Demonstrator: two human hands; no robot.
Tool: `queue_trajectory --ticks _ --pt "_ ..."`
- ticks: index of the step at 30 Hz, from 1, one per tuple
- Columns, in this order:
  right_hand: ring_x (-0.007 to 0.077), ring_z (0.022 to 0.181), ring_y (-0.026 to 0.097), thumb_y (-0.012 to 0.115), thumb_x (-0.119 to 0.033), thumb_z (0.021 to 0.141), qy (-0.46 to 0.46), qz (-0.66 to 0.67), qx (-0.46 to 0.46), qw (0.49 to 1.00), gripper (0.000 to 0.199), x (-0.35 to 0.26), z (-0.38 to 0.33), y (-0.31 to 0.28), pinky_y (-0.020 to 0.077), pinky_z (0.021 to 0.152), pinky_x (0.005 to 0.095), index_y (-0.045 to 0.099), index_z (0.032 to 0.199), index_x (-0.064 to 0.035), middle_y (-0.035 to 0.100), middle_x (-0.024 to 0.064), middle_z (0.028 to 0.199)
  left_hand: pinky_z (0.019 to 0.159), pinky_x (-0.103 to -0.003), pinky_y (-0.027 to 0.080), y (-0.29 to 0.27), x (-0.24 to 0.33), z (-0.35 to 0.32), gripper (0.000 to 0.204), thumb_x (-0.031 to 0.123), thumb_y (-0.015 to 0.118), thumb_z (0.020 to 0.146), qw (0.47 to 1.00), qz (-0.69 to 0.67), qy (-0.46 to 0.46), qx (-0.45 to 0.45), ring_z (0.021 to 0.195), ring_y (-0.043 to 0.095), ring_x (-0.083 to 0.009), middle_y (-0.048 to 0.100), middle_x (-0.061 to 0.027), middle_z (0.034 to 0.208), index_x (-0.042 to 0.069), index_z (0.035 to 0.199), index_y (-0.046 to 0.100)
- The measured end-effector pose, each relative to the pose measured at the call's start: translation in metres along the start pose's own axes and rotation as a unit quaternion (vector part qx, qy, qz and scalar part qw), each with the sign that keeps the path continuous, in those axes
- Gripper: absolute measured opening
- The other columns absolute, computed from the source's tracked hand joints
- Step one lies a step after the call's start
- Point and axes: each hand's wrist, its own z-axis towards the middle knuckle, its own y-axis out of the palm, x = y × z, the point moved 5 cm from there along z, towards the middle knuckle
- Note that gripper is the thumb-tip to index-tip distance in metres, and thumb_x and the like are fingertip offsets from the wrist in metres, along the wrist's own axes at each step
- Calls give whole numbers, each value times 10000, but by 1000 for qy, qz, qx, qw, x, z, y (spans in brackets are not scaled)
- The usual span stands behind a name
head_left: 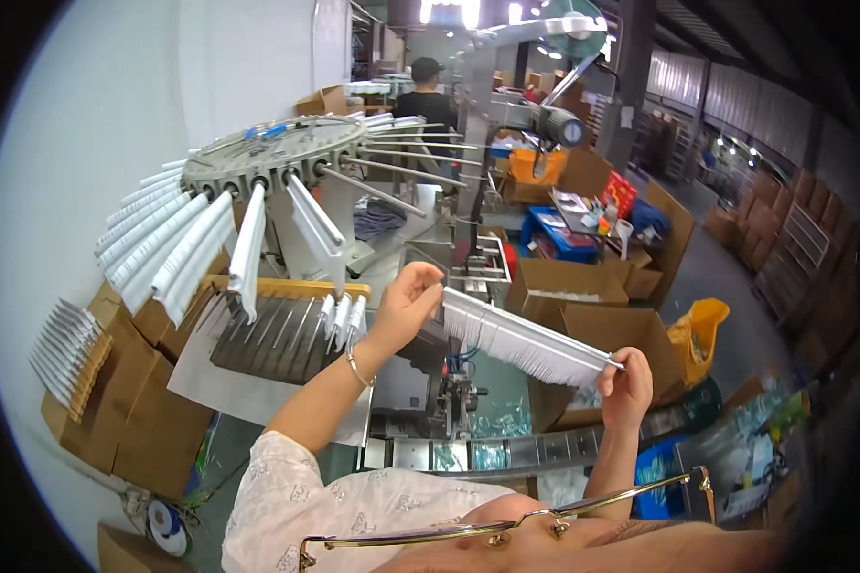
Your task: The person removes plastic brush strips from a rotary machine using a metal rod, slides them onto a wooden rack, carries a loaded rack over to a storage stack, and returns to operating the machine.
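Note:
A slim metal rod with a white, fringe-like bunch of thin strips [530,344] hanging from it stretches between my two hands. It slopes down toward the right. My left hand [409,304] is closed at its upper left end, beside the white bunch. The fingers of my right hand [626,382] pinch the bare tip at the lower right end. What the white material is made of I cannot tell. To the left stands a round rotary machine [268,158] with rods sticking out all round. Many of these carry similar white bunches [196,253]; others on its right side are bare.
Under the wheel a rack of rods with a wooden bar [296,288] holds a few white bunches. Another rod rack [72,358] sits on cardboard at left. Below my hands runs a metal conveyor [535,451]. Open cardboard boxes [583,329] and a yellow bag [699,334] stand right.

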Motion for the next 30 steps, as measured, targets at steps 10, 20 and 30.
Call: queue_trajectory --ticks 10,20,30 --pt "124 448 414 387 -200 876 -96 73 4 993 234 -8 32 61 327 417 220 502 842 1 507 83 605 562 -270 392 -3 90 29 246 -36 456 780 831 420 341 132 611 517 -210 549 -104 715 39 978 581" --pt "38 504 355 426 -126 879 -101 -89 -68 989 160 5 41 135 253 447 175 520 929 -6 445 -12 617 672 -377 355 0 64 -33 361 2 478 709 766 499 392 104 706 442 -286 441 -110 767 -9 1069 505" --pt "30 522 429 447 -220 881 -76 -80 12 994 184 78 73 211 288 432 158 521 933 -59 582 47 769 531 -324 343 -59 68 -154 314 -21 568 606 829 431 345 -90 593 443 -224 453 -55 702 81 900 610"
